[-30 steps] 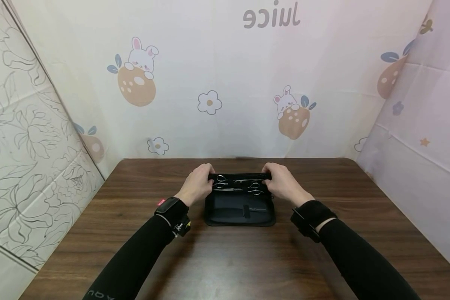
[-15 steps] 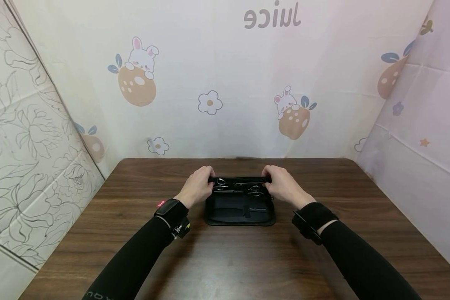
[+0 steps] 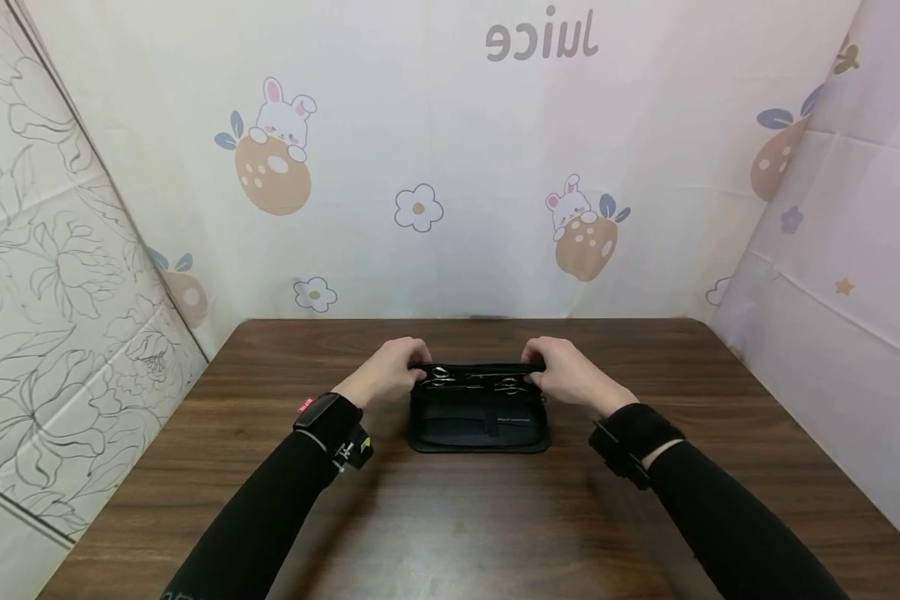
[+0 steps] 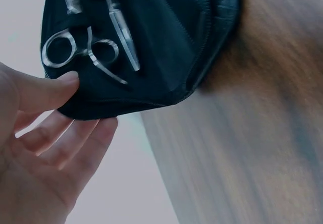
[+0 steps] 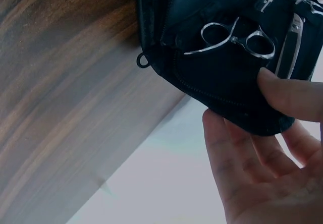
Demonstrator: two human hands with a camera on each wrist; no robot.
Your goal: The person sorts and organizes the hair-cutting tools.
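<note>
A black zippered scissors case (image 3: 450,427) stands partly open on the table, its lower half flat and its far half raised. My left hand (image 3: 390,368) pinches the raised half's left corner, thumb on the inside and fingers behind. At the opposite corner my right hand (image 3: 568,373) grips in the same way. Silver scissors (image 4: 60,47) are tucked inside near the left thumb. More scissors (image 5: 237,38) sit beside the right thumb, along with a folding razor (image 5: 290,47). A small loop (image 5: 143,60) sticks out at the case's edge.
The brown wood-grain table (image 3: 450,517) extends around the case on all sides. Behind it hangs a pale printed curtain (image 3: 420,125), with other sheets at left and right. Black bands with devices (image 3: 332,427) circle both wrists.
Both hands have lowered the raised half of the case and tilted it toward the lower half. The scissors inside show less in the head view than before.
</note>
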